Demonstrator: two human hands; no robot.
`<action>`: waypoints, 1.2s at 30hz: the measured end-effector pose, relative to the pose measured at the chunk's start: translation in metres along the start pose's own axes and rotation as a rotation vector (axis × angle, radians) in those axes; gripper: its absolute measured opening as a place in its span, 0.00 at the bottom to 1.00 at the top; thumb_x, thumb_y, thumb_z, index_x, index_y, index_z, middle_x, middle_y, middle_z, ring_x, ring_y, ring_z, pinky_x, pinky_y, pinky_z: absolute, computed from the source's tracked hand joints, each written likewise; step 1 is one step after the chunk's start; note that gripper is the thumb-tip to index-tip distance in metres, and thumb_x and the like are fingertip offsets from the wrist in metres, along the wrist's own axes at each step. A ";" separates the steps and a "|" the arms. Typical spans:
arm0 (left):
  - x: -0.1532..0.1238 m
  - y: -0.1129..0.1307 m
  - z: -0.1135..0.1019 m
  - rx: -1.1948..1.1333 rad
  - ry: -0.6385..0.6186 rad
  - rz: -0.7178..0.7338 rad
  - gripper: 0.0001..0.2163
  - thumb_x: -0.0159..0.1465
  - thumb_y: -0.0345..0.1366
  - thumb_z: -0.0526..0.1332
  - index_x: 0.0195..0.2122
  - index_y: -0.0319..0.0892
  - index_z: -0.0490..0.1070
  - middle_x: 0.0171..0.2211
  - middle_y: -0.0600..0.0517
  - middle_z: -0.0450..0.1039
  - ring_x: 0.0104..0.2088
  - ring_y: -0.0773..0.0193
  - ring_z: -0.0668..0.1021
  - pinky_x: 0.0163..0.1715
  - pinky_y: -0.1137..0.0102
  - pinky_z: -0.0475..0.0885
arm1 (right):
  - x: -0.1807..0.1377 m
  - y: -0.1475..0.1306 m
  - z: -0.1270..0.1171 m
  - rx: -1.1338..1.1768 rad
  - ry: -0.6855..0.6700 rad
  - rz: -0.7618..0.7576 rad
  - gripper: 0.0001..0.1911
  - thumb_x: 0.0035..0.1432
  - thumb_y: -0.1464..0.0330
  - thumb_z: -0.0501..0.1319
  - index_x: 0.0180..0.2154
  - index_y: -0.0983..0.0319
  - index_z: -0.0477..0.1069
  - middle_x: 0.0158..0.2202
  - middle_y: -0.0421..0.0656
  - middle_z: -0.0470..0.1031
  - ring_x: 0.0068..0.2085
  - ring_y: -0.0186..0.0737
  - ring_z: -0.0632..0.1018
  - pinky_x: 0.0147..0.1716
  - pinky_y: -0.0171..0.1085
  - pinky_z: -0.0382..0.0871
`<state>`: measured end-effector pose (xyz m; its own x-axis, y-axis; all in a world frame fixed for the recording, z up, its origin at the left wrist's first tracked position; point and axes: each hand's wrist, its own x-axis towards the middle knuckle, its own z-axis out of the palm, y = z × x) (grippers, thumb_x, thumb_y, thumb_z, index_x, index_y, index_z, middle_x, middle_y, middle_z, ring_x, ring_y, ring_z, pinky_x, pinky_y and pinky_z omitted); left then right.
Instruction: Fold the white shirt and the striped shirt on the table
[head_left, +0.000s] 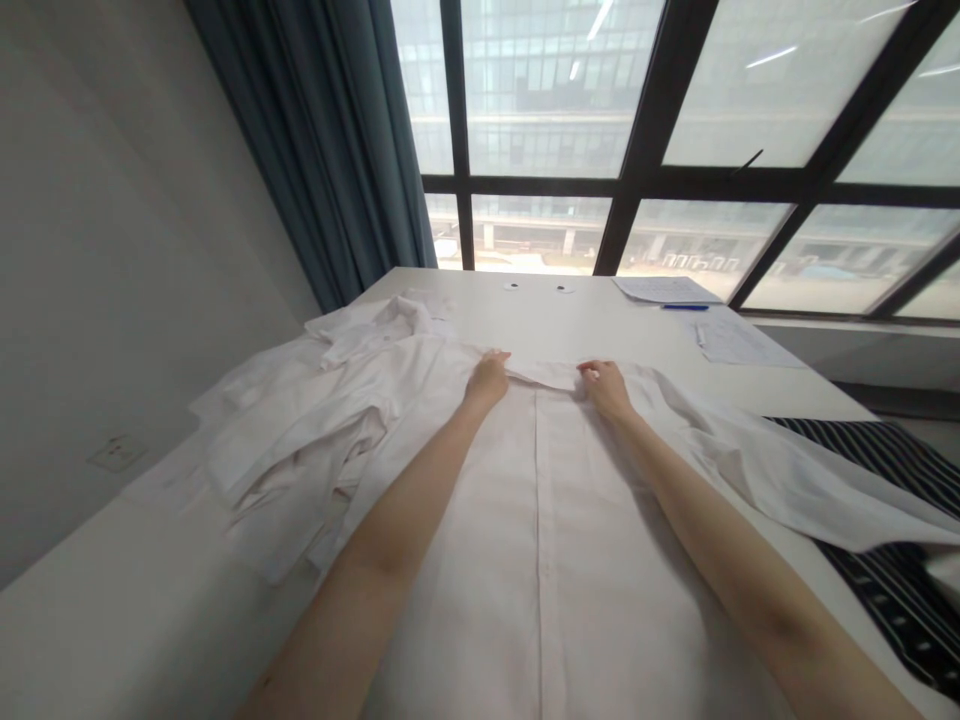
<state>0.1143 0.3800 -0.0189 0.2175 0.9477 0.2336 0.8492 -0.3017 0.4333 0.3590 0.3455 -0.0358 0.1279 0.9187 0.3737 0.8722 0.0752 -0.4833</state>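
A white long-sleeved shirt (487, 540) lies spread on the table, its button placket running down the middle toward me. My left hand (489, 378) grips the shirt at the left end of its collar (546, 374), fingers closed on the cloth. At the collar's right end, my right hand (602, 386) pinches the fabric between thumb and fingers. The collar band stretches between both hands. One sleeve reaches out to the right over a black striped cloth.
More white garments (300, 400) lie heaped at the left, by the wall. The white table (517, 320) bears papers (667, 290) and a blue pen (684, 307) at its far right. A black striped cloth (877, 600) lies at the right. A blue curtain (330, 140) hangs beside the window.
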 end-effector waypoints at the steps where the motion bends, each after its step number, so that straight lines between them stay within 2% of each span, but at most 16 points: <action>1: 0.003 0.000 -0.001 0.000 -0.002 -0.025 0.24 0.64 0.22 0.46 0.58 0.39 0.69 0.58 0.45 0.70 0.57 0.62 0.71 0.57 0.68 0.65 | 0.002 -0.001 0.003 0.009 -0.001 0.022 0.17 0.58 0.70 0.53 0.45 0.65 0.77 0.42 0.50 0.73 0.41 0.42 0.76 0.48 0.40 0.68; 4: 0.010 -0.001 -0.002 0.013 -0.029 -0.079 0.21 0.67 0.28 0.45 0.55 0.39 0.71 0.51 0.46 0.75 0.51 0.60 0.76 0.50 0.68 0.70 | 0.006 -0.002 0.008 0.033 -0.011 0.053 0.18 0.54 0.69 0.58 0.46 0.63 0.75 0.44 0.48 0.71 0.38 0.39 0.76 0.44 0.39 0.71; 7: 0.007 -0.003 -0.001 0.058 -0.045 -0.080 0.19 0.65 0.30 0.52 0.55 0.41 0.71 0.52 0.45 0.74 0.50 0.60 0.76 0.51 0.67 0.70 | 0.006 -0.002 0.008 0.034 -0.020 0.060 0.19 0.52 0.73 0.57 0.46 0.63 0.75 0.46 0.48 0.70 0.39 0.39 0.76 0.43 0.38 0.71; 10: -0.005 0.001 0.001 0.134 -0.028 -0.045 0.20 0.63 0.27 0.55 0.55 0.42 0.70 0.59 0.43 0.66 0.56 0.57 0.71 0.56 0.63 0.65 | 0.003 -0.003 0.004 0.003 -0.034 0.047 0.20 0.51 0.77 0.55 0.46 0.64 0.75 0.48 0.50 0.70 0.42 0.40 0.76 0.45 0.39 0.71; 14: -0.022 0.013 0.001 0.231 0.022 -0.004 0.22 0.65 0.24 0.48 0.60 0.38 0.64 0.65 0.36 0.54 0.63 0.47 0.61 0.59 0.50 0.58 | -0.005 -0.016 -0.004 -0.084 -0.045 0.008 0.22 0.53 0.80 0.51 0.47 0.66 0.74 0.53 0.54 0.68 0.49 0.45 0.74 0.51 0.43 0.67; 16: -0.025 0.020 0.001 0.261 0.030 0.044 0.24 0.66 0.24 0.45 0.63 0.36 0.60 0.68 0.36 0.47 0.66 0.48 0.56 0.61 0.49 0.53 | -0.008 -0.029 -0.005 -0.134 -0.049 -0.025 0.23 0.55 0.80 0.50 0.49 0.65 0.73 0.59 0.55 0.63 0.55 0.50 0.70 0.55 0.47 0.63; 18: -0.025 0.026 0.003 0.278 -0.003 0.126 0.23 0.68 0.26 0.44 0.64 0.37 0.58 0.70 0.41 0.44 0.68 0.53 0.52 0.64 0.53 0.47 | -0.010 -0.043 -0.001 -0.173 -0.075 -0.077 0.24 0.58 0.79 0.49 0.53 0.63 0.70 0.64 0.52 0.58 0.60 0.51 0.64 0.58 0.48 0.59; 21: -0.023 0.029 0.010 0.297 -0.115 0.221 0.22 0.70 0.33 0.46 0.65 0.41 0.58 0.68 0.45 0.52 0.67 0.58 0.55 0.66 0.58 0.44 | -0.011 -0.058 0.014 -0.210 -0.160 -0.133 0.26 0.61 0.77 0.46 0.59 0.64 0.64 0.66 0.50 0.57 0.65 0.47 0.58 0.61 0.46 0.54; 23: -0.020 0.027 0.014 0.309 -0.184 0.232 0.23 0.70 0.37 0.46 0.66 0.42 0.56 0.67 0.44 0.53 0.67 0.56 0.57 0.65 0.55 0.46 | -0.011 -0.059 0.024 -0.232 -0.226 -0.124 0.27 0.64 0.75 0.45 0.63 0.64 0.59 0.67 0.51 0.57 0.66 0.47 0.57 0.62 0.48 0.52; 25: -0.017 0.024 0.016 0.320 -0.234 0.222 0.23 0.71 0.39 0.45 0.67 0.44 0.54 0.68 0.44 0.51 0.67 0.54 0.56 0.64 0.51 0.47 | -0.011 -0.054 0.030 -0.252 -0.286 -0.105 0.27 0.65 0.71 0.44 0.65 0.63 0.54 0.68 0.51 0.55 0.67 0.48 0.57 0.63 0.51 0.51; 30: -0.011 0.016 0.012 0.334 -0.287 0.186 0.25 0.70 0.46 0.46 0.68 0.50 0.51 0.69 0.45 0.46 0.68 0.52 0.52 0.64 0.47 0.45 | -0.009 -0.040 0.025 -0.286 -0.381 -0.097 0.29 0.67 0.63 0.43 0.68 0.59 0.48 0.70 0.47 0.47 0.69 0.47 0.51 0.64 0.56 0.44; 36: -0.007 -0.003 0.000 0.349 -0.257 0.067 0.37 0.65 0.58 0.48 0.68 0.37 0.50 0.69 0.36 0.46 0.68 0.45 0.52 0.64 0.47 0.46 | -0.007 -0.034 0.013 -0.308 -0.418 -0.060 0.34 0.66 0.54 0.44 0.68 0.61 0.48 0.71 0.49 0.44 0.69 0.49 0.48 0.63 0.59 0.42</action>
<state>0.1101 0.3743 -0.0219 0.3529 0.9356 0.0084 0.9313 -0.3521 0.0938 0.3219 0.3416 -0.0326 -0.0711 0.9974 0.0152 0.9787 0.0727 -0.1918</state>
